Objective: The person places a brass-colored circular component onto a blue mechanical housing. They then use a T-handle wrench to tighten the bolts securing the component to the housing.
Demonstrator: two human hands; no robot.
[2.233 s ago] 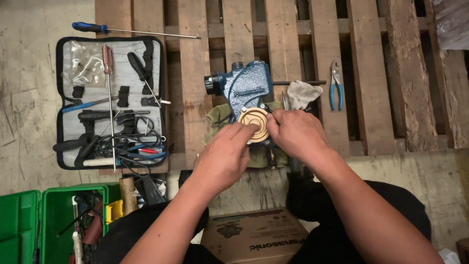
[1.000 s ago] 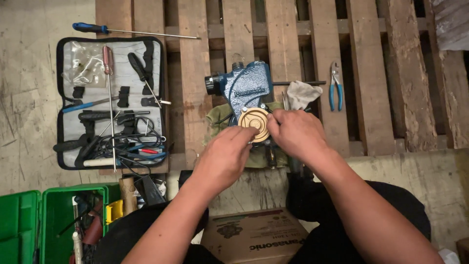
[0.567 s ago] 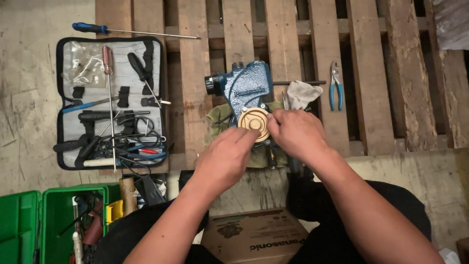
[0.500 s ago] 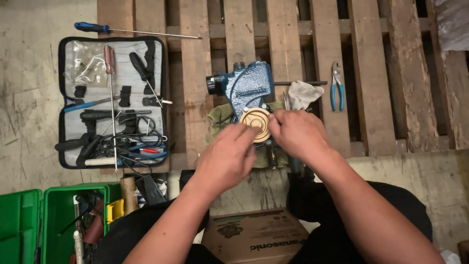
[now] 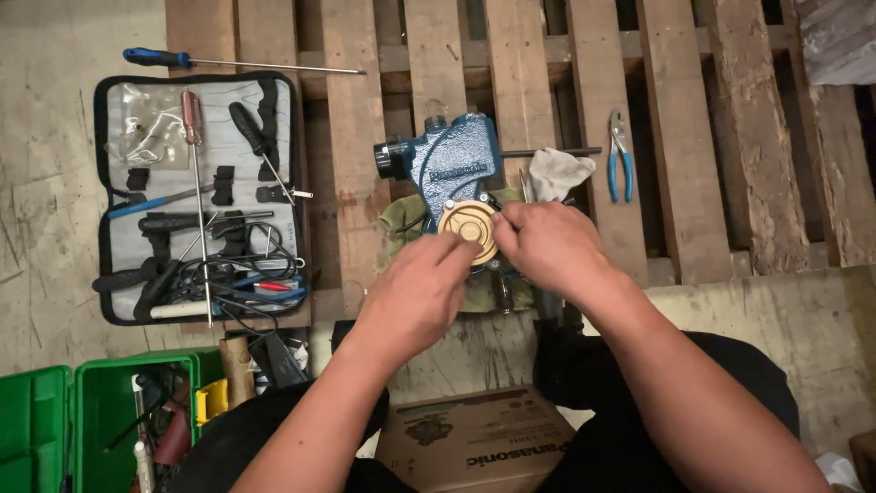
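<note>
Pump body (image 5: 452, 169) centre frame, on pallet (image 5: 675, 137). Round disc (image 5: 468, 228) on pump's near face, left hand (image 5: 415, 297) below-left of it, right hand (image 5: 547, 246) to its right. Rag (image 5: 558, 171) right of pump, pliers (image 5: 620, 160) further right. Open tool case (image 5: 196, 196) left of frame, long screwdriver (image 5: 237, 62) above it. Toolbox (image 5: 91, 429) lower left, cardboard box (image 5: 474, 443) bottom centre.
</note>
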